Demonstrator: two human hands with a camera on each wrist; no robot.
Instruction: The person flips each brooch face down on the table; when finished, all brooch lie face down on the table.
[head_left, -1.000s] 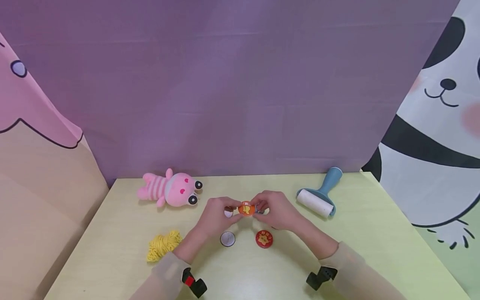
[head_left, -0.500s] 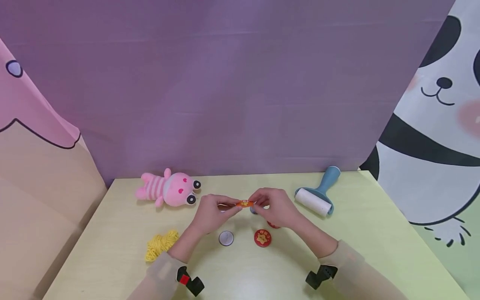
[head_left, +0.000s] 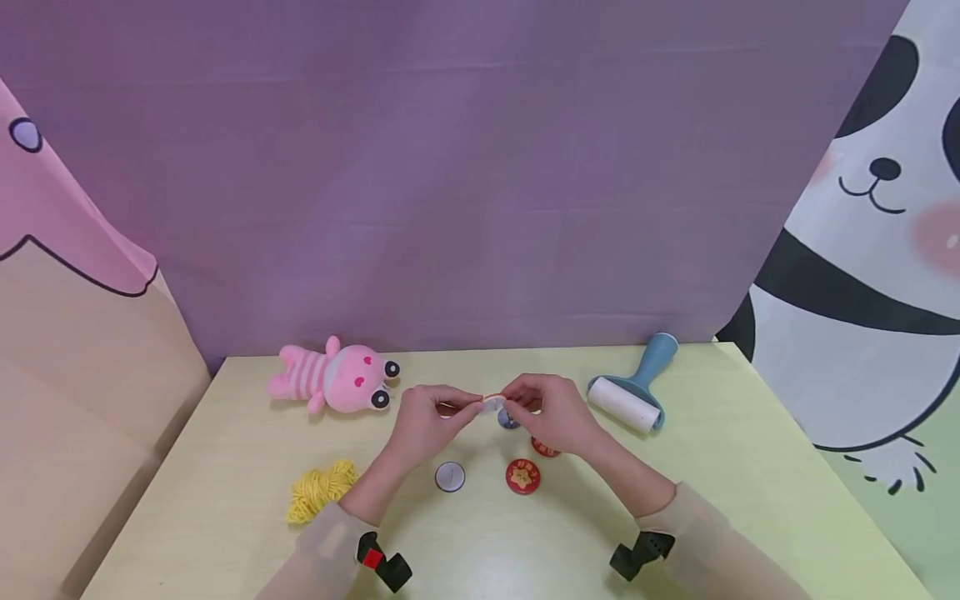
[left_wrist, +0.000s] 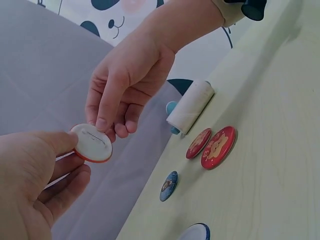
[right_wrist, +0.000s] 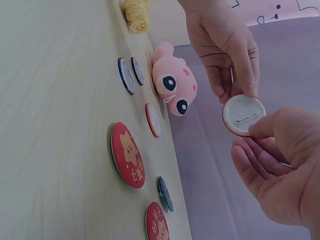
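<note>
Both hands pinch one round pin badge [head_left: 492,404] above the middle of the table. My left hand [head_left: 429,423] grips its left edge and my right hand [head_left: 553,414] its right edge, thumbs on the back. The badge's white back, with a metal pin across it, shows in the left wrist view [left_wrist: 93,146] and the right wrist view; its rim is orange-red. On the table below lie a red badge [head_left: 522,477], a second red badge [head_left: 545,447], a blue badge [head_left: 508,419] and a white-backed badge [head_left: 450,477]. More face-down badges [right_wrist: 153,120] appear in the right wrist view.
A pink striped plush toy [head_left: 337,379] lies at the back left of the table [head_left: 225,467]. In front of it is a bundle of yellow cord [head_left: 321,492]. A blue-handled roller [head_left: 633,387] lies at the back right. A purple cloth [head_left: 480,183] hangs behind the table.
The badge has turned over between the fingers: its orange printed face showed first, then it stood nearly edge-on, and now its white back shows. Both hands rose slightly.
</note>
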